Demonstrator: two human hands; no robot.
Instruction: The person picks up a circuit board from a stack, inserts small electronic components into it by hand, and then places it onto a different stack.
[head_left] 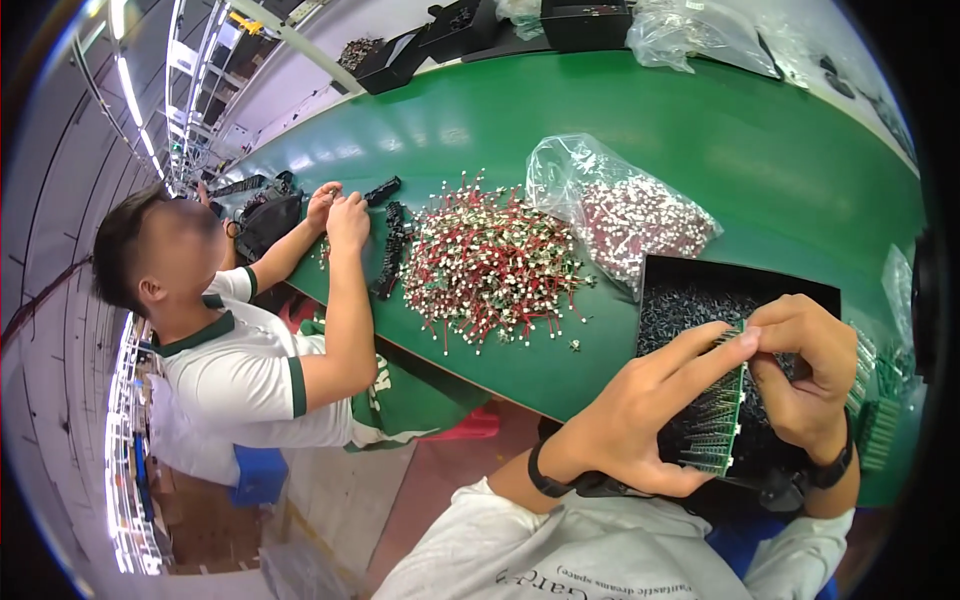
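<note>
My left hand grips a long green circuit board strip by its two ends, thumb at the near end and fingers at the far end. Rows of thin metal pins stick out from the strip, and small white parts show along its right edge. At the far end my right hand is closed in a pinch against the board; whatever its fingertips hold is hidden. Both hands are above a black box filled with small black parts.
Left of the box lies a heap of red-wired white connectors, with a clear bag of similar ones behind. More green boards lie at the right. A co-worker sits at left, handling small parts. Black bins line the green table's back edge.
</note>
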